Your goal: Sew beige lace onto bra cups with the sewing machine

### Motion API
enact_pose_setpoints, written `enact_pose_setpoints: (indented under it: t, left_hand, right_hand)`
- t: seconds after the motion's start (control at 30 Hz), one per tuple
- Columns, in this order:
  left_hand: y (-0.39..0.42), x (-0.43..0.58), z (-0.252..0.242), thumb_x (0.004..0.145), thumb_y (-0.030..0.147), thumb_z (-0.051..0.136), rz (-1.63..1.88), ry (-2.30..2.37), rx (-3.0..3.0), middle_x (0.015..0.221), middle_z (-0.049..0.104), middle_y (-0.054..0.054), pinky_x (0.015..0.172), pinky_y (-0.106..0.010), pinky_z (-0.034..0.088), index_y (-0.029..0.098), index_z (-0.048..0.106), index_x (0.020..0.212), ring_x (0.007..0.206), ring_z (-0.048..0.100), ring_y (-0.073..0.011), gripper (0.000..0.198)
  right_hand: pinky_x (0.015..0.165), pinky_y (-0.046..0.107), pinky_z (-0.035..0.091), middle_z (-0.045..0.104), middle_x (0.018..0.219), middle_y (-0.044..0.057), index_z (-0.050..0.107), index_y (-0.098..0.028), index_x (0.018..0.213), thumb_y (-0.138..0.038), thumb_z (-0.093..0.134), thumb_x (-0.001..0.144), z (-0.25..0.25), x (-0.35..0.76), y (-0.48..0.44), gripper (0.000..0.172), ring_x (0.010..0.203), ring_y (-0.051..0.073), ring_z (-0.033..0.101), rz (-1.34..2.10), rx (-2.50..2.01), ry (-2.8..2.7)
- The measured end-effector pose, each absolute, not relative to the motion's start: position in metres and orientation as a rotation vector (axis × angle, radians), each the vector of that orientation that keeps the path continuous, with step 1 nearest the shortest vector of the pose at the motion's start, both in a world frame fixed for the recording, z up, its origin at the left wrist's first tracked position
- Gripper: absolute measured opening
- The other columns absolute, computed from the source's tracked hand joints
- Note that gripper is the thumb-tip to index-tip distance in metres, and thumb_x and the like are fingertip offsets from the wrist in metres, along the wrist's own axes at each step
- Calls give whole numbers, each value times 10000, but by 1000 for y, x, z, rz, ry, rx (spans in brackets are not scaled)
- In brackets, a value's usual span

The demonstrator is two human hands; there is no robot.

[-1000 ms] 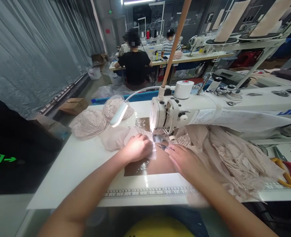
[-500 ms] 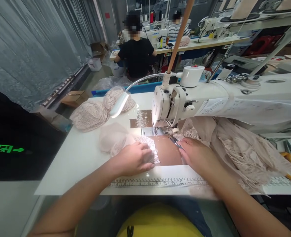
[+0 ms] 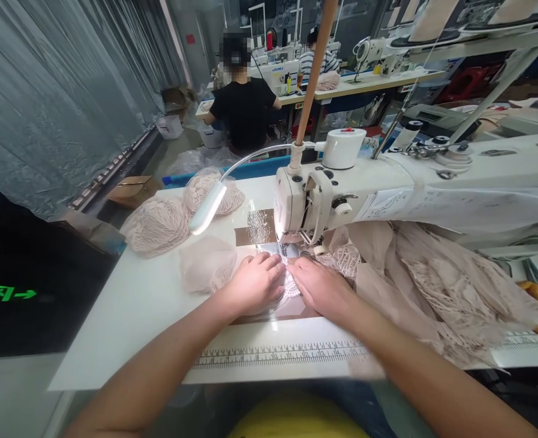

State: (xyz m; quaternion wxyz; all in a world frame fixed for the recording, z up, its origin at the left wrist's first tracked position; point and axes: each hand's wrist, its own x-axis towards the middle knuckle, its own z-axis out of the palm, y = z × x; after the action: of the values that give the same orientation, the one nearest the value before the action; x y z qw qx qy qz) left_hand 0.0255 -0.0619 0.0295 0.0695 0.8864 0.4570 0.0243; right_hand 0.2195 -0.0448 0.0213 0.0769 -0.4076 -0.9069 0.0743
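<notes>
A pale pink lace piece (image 3: 291, 291) lies on the brown plate in front of the sewing machine (image 3: 291, 204), its upper edge close to the presser foot. My left hand (image 3: 256, 283) is closed over the lace from the left, fingers bent and pressing it down. From the right, my right hand (image 3: 320, 287) pinches the edge of the same lace, its fingertips almost meeting the left ones. A sheer mesh part (image 3: 205, 263) bunches up left of my left hand. No snips can be made out at my right hand; the area under it is hidden.
Two lace stacks (image 3: 157, 225) rest at the left of the white table (image 3: 127, 322), under a lamp (image 3: 208, 208). Heaped pink fabric (image 3: 437, 286) fills the right side. A printed ruler (image 3: 278, 356) runs along the front edge. A co-worker (image 3: 241, 109) sits ahead.
My right hand has left the spot where it touched the metal snips and moved left onto the lace. My left hand has shifted slightly towards the needle. The view has tilted a little.
</notes>
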Motion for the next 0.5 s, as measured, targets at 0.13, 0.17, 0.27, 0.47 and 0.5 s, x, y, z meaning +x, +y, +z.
enact_pose_setpoints:
  t: [0.13, 0.17, 0.27, 0.47, 0.5]
  left_hand:
    - [-55, 27, 30, 912, 392, 446, 51, 1380, 2680, 1390, 481, -109, 961, -445, 429, 163, 490, 1287, 1248, 419, -297, 442]
    - [-54, 26, 31, 913, 397, 443, 49, 1375, 2682, 1393, 478, -109, 964, -445, 427, 157, 482, 1294, 1247, 418, -297, 452]
    - [-51, 25, 32, 917, 410, 434, 48, 1360, 2681, 1394, 479, -110, 985, -446, 412, 148, 468, 1309, 1241, 421, -295, 472]
    - [-44, 24, 34, 917, 412, 431, 27, 1343, 2686, 1386, 486, -117, 975, -455, 415, 154, 475, 1301, 1232, 429, -298, 464]
    - [-42, 24, 34, 917, 412, 431, 25, 1339, 2689, 1388, 485, -115, 971, -454, 416, 155, 475, 1300, 1229, 431, -298, 464]
  right_hand:
    - [661, 276, 370, 608, 905, 69, 634, -159, 1032, -114, 409, 896, 7, 216, -41, 266, 796, 174, 546, 62, -1265, -2705]
    - [668, 277, 371, 609, 898, 67, 633, -161, 1050, -118, 409, 900, 5, 216, -41, 273, 797, 176, 547, 43, -1260, -2696]
    - [681, 282, 382, 617, 894, 66, 627, -163, 1108, -119, 414, 900, 2, 216, -41, 301, 794, 181, 556, 31, -1270, -2676]
    - [670, 286, 386, 637, 877, 64, 632, -167, 1122, -120, 436, 894, 2, 213, -37, 305, 783, 185, 576, 14, -1324, -2651]
    - [661, 288, 381, 640, 870, 63, 636, -168, 1110, -117, 435, 893, 2, 212, -37, 300, 773, 183, 577, 2, -1329, -2644]
